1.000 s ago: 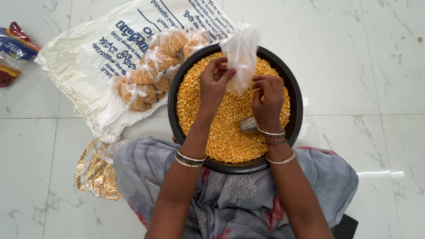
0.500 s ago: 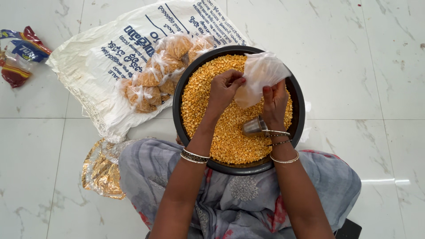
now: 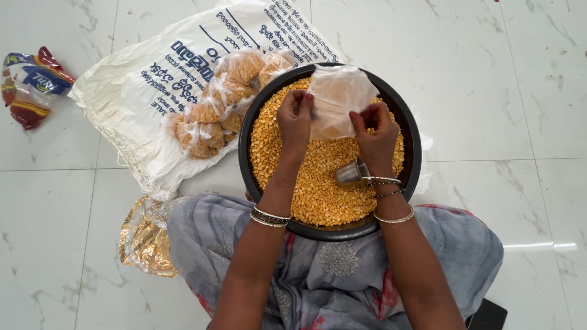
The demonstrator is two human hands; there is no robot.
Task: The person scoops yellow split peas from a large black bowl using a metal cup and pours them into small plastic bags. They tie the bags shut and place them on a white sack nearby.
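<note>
Both hands (image 3: pixel 295 117) (image 3: pixel 374 129) pinching a clear plastic bag (image 3: pixel 338 98) over a lentil-filled pan (image 3: pixel 257 177) on white marble floor (image 3: pixel 501 91).

Setting: a home floor used as a small food-packing spot. You sit directly on glossy white marble-look floor tiles (image 3: pixel 489 73) with grey grout lines, no table or bench under the work. In your lap, near centre: a wide black pan (image 3: pixel 413 153) heaped with yellow split lentils (image 3: pixel 318 183), a small steel measuring cup (image 3: pixel 351 174) lying in them. Far left of the pan: a white woven printed sack (image 3: pixel 134 104) spread flat, carrying knotted clear pouches of lentils (image 3: pixel 214 110). Far left edge: a crumpled colourful wrapper (image 3: pixel 30 85). Near left: gold foil packaging (image 3: pixel 143 238) (crinkled, by your knee). Household cookware, bare floor, loose clothing: domestic.
</note>
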